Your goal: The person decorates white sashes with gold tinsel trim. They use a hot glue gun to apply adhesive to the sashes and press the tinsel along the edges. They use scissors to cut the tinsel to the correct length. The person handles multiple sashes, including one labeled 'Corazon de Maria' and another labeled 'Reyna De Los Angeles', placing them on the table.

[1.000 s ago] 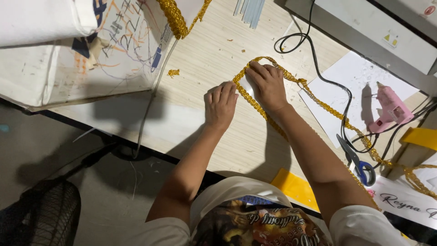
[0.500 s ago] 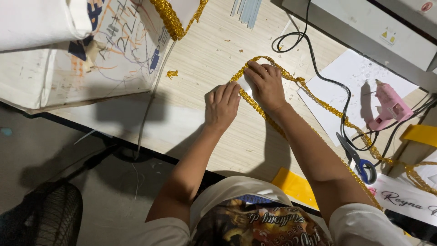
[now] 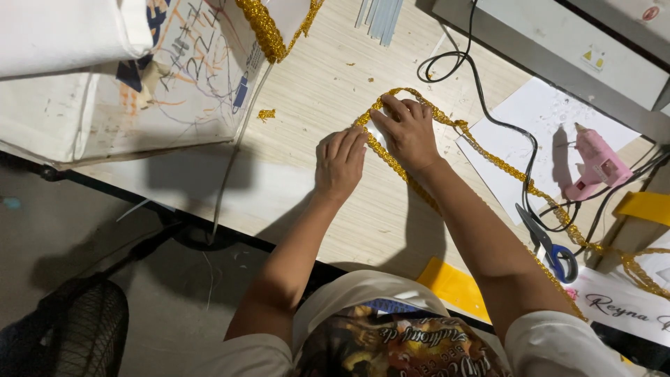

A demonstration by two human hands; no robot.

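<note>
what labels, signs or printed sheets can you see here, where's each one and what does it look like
Warning sticker: on the grey box at the top right, small, yellow and white.
Round sticker: same box, far right corner, white with red.
Name card: right table edge, below the scissors, white with black script lettering.
Scribbled sheet: upper left, white board face with blue, orange and black marks.
No screens in view.

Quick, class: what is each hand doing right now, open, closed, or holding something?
Left hand: open, palm down, pressing the gold trim onto the table.
Right hand: open, fingers flat on the same gold trim loop, nothing gripped.
</note>
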